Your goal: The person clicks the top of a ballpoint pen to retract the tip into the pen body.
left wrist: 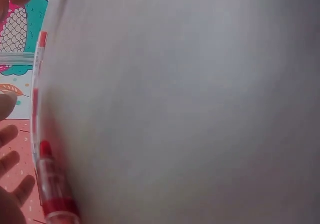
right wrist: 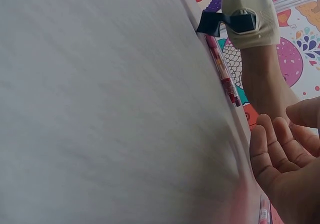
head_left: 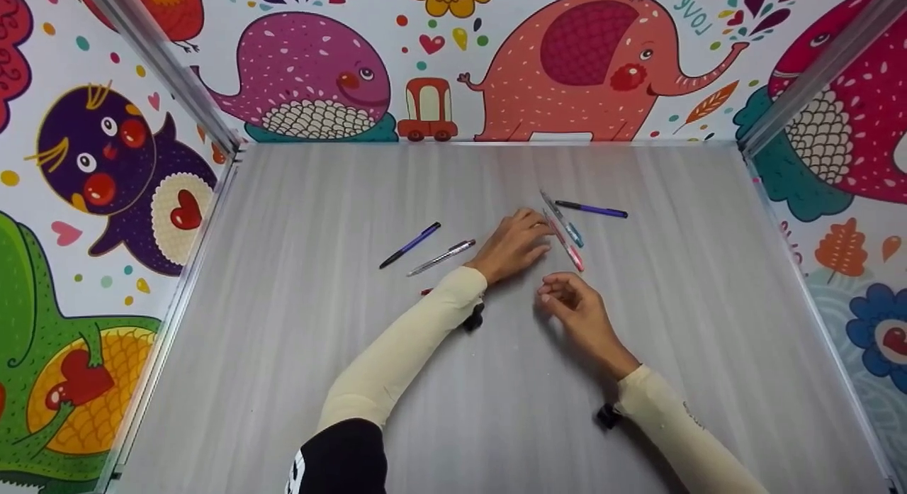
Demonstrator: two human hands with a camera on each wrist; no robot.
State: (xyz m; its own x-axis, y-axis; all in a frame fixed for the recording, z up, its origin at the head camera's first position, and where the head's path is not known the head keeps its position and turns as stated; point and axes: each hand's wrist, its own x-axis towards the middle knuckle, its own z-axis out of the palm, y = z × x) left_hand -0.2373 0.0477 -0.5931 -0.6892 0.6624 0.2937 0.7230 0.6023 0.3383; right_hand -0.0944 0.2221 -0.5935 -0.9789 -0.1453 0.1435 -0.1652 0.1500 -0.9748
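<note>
My left hand (head_left: 511,246) is over the table, its fingertips close beside a clear pen with a red end (head_left: 571,250); whether they touch it I cannot tell. Against that pen lies a clear pen with a teal end (head_left: 570,227), and a blue-and-black pen (head_left: 594,210) is just right of them. Nearer the front, my right hand (head_left: 579,311) has loosely curled fingers and holds nothing. In the left wrist view, a red-ended clear pen (left wrist: 37,94) and a red-capped clear pen (left wrist: 54,184) lie near the fingers (left wrist: 9,160).
Left of my left hand lie a second blue-and-black pen (head_left: 409,245) and a clear pen with a dark end (head_left: 442,258). A small red tip (head_left: 426,292) pokes out from behind the left sleeve (head_left: 418,345). Patterned walls with metal edges enclose the grey table (head_left: 297,267).
</note>
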